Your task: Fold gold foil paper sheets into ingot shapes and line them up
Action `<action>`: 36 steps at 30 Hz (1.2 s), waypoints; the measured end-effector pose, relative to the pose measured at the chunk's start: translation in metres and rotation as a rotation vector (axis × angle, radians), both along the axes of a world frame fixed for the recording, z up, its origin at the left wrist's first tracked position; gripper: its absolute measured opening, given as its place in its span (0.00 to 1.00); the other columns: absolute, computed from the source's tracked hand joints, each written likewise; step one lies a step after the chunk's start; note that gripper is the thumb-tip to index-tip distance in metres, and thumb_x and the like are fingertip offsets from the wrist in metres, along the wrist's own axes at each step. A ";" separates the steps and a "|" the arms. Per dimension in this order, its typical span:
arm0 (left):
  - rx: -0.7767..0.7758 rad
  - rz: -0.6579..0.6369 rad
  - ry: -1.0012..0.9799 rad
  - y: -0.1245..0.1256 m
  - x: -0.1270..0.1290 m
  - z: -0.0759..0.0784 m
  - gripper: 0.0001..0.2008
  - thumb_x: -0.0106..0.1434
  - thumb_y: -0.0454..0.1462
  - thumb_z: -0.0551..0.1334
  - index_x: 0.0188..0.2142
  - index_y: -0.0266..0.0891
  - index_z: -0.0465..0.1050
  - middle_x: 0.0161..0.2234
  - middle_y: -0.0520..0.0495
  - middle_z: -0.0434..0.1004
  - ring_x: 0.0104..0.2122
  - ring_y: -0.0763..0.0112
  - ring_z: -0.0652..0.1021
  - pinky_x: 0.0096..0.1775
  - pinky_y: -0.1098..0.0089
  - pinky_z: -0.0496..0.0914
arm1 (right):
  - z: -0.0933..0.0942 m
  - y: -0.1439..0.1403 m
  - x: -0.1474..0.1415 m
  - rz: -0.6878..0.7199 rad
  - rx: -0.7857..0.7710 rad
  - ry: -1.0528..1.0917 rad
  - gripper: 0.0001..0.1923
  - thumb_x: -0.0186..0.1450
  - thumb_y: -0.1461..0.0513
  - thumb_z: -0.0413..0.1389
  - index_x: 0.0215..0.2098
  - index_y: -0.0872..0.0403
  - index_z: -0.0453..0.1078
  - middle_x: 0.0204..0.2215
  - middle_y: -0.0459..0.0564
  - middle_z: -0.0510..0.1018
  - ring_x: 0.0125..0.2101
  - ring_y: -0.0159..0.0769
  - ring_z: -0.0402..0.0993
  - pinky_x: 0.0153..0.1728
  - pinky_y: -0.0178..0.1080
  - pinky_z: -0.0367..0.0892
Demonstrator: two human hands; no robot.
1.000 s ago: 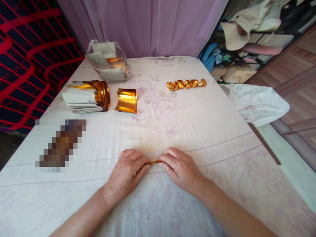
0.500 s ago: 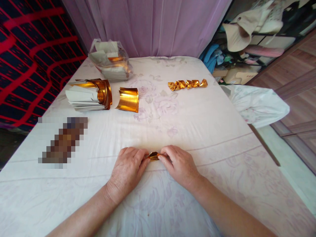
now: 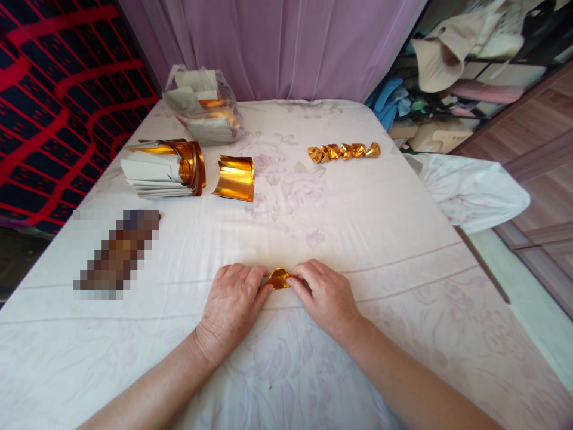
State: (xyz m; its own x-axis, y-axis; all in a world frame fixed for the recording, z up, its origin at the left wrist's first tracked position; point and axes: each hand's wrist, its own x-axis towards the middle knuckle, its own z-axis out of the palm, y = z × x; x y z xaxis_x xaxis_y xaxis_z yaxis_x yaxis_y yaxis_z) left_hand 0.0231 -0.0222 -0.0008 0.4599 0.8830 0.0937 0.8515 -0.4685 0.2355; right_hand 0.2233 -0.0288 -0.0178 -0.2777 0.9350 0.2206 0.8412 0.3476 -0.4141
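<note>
Left hand [image 3: 235,301] and right hand [image 3: 324,292] each pinch an end of the gold foil piece [image 3: 278,278], pressing it against the bed [image 3: 358,227] for support.

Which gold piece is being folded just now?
On the white bedsheet, look at the near edge where the left hand and right hand meet. The small gold paper piece pinched between them is alone, unlike the far row of folded pieces.

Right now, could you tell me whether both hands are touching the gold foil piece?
Touching. The head view shows the left hand and right hand pinching the foil piece from either side.
</note>
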 end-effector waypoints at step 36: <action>-0.060 -0.072 -0.164 0.005 -0.011 -0.003 0.15 0.67 0.37 0.60 0.52 0.50 0.75 0.42 0.47 0.74 0.42 0.62 0.72 0.43 0.60 0.66 | 0.017 0.006 0.012 0.004 -0.216 0.040 0.06 0.64 0.66 0.56 0.30 0.51 0.70 0.29 0.42 0.75 0.30 0.30 0.72 0.30 0.33 0.60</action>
State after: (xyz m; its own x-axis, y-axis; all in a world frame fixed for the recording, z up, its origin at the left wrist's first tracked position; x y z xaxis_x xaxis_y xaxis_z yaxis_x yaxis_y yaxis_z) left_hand 0.0125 -0.0173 -0.0041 0.5052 0.8545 0.1208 0.7642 -0.5080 0.3973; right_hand 0.2350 -0.0226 -0.0003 -0.2763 0.9607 0.0262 0.8217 0.2503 -0.5120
